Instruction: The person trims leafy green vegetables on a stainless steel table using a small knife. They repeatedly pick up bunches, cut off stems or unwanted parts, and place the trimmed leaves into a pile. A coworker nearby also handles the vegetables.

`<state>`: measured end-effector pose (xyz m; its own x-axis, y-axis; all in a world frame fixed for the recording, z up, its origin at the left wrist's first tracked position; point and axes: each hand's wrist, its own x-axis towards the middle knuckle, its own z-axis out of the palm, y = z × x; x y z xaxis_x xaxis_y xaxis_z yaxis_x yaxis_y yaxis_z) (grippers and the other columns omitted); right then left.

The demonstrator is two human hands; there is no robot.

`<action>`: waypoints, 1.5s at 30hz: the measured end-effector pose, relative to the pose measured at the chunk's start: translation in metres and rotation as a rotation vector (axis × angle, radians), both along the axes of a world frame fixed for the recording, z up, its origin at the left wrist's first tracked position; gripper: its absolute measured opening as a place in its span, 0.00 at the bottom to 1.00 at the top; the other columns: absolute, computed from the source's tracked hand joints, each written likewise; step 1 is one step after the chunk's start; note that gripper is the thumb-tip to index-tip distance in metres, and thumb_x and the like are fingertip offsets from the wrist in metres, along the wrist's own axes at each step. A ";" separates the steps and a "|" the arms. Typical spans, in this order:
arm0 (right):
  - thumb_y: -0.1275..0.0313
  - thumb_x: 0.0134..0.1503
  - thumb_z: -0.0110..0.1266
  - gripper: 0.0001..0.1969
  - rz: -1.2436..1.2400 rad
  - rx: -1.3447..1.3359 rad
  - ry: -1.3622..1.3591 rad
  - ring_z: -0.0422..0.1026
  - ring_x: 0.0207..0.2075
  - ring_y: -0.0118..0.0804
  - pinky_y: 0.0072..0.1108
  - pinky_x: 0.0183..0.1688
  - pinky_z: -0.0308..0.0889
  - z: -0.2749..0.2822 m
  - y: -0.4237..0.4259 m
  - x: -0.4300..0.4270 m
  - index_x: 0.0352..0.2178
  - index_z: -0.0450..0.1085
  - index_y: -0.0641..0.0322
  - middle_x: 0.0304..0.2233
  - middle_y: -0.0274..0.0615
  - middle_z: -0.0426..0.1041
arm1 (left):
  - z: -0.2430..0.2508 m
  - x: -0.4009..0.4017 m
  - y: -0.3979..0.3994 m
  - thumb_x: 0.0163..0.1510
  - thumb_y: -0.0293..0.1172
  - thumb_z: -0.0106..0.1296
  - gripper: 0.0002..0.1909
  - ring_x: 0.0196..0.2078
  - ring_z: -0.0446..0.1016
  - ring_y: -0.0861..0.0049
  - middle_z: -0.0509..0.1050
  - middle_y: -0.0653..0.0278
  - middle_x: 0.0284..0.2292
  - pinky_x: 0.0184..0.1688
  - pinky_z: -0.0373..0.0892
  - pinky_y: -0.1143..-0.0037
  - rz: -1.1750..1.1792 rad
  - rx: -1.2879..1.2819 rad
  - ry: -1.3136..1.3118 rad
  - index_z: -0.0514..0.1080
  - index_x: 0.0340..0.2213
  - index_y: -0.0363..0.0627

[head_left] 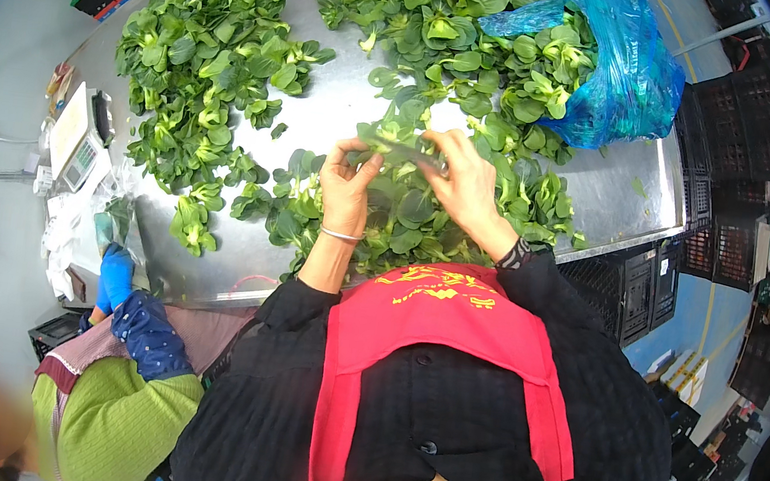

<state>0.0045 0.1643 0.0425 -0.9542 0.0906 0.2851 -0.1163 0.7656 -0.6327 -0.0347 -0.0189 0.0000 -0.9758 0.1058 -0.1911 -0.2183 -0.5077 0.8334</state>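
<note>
My left hand (346,196) pinches a small head of bok choy (396,125) between thumb and fingers, its leaves pointing away from me. My right hand (466,182) grips a small knife (404,151), whose blurred blade lies against or very near the base of that head; contact cannot be made out. Under and around both hands spreads a heap of loose bok choy (414,211) on the stainless steel table (333,108). Farther off, a larger pile (447,28) joins it. A separate pile of bok choy (194,65) lies to the left.
A blue plastic bag (629,76) rests over the far right pile. At left stand a weighing scale (82,149) and clear plastic bags (73,224). A co-worker's blue-gloved hand (116,272) is close beside them. Black crates (627,292) stand along the table's right edge (615,245).
</note>
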 end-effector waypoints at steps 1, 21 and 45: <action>0.72 0.51 0.64 0.15 -0.066 -0.048 -0.018 0.75 0.24 0.33 0.27 0.26 0.68 0.001 0.001 -0.001 0.42 0.73 0.56 0.35 0.35 0.75 | 0.001 0.000 0.000 0.50 0.13 0.60 0.19 0.44 0.72 0.80 0.72 0.66 0.42 0.48 0.70 0.79 -0.004 0.010 0.047 0.68 0.41 0.42; 0.71 0.51 0.61 0.13 0.102 -0.367 -0.150 0.72 0.20 0.33 0.25 0.25 0.66 0.008 -0.010 -0.010 0.36 0.71 0.69 0.20 0.48 0.73 | 0.008 0.015 0.004 0.48 0.12 0.59 0.18 0.49 0.71 0.78 0.74 0.62 0.44 0.51 0.67 0.79 -0.119 -0.412 0.342 0.72 0.42 0.36; 0.66 0.56 0.65 0.15 -0.064 -0.994 -0.348 0.67 0.21 0.20 0.15 0.24 0.60 0.001 -0.001 0.001 0.39 0.71 0.63 0.23 0.25 0.68 | 0.023 0.013 0.002 0.44 0.09 0.52 0.29 0.54 0.73 0.63 0.72 0.54 0.49 0.55 0.69 0.71 -0.086 -0.814 0.922 0.68 0.50 0.40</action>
<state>0.0059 0.1631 0.0433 -0.9542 0.1866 -0.2340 0.2147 -0.1176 -0.9696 -0.0216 -0.0174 0.0226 -0.7768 0.3485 0.5246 0.6115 0.2181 0.7606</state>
